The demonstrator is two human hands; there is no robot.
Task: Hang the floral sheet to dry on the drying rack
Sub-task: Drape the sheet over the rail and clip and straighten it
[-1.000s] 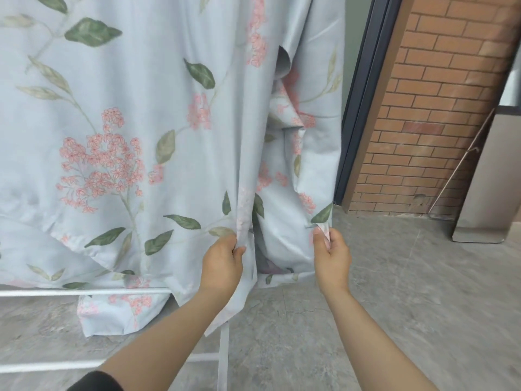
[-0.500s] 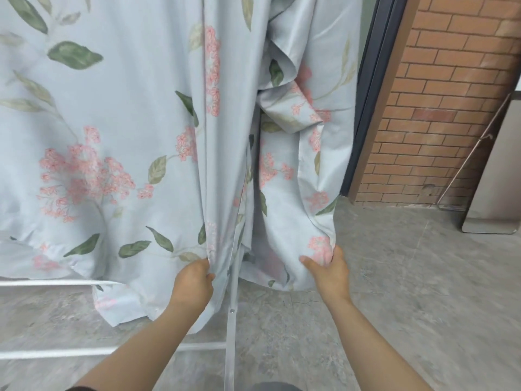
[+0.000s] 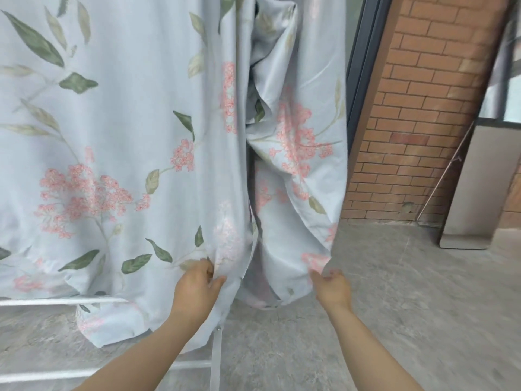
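Blue-grey cloth fills your view from nine o'clock through twelve: the floral sheet (image 3: 127,136), printed with pink blossom clusters and green leaves, hangs in long drapes on the drying rack (image 3: 56,301). Of the rack you see only white tubing: one level run at eight o'clock just under the sheet's hem, another lower down towards seven, and an upright length at six that the cloth partly covers. Where the top of the sheet rests is out of view above.

Your left hand (image 3: 197,289), just left of six o'clock, pinches a vertical fold of the sheet between thumb and curled fingers, close to the hem. Your right hand (image 3: 334,289), at about five o'clock, grips the bottom edge of the looser right-hand drape, fingers curled on the hem. The cloth bunches and creases above it. The two hands are near each other, and a shadowed gap between the two drapes runs upward between them.

Under everything lies the floor (image 3: 394,306), mottled grey stone or concrete with faint cracks, spreading from seven o'clock out to four. At one o'clock a dark frame (image 3: 363,80) stands upright just beside the sheet's right edge, and a red brick wall (image 3: 417,122) with pale mortar follows it towards two. At three o'clock a thin metal rod (image 3: 442,179) leans beside a plain grey panel (image 3: 473,193) that stands on the floor.
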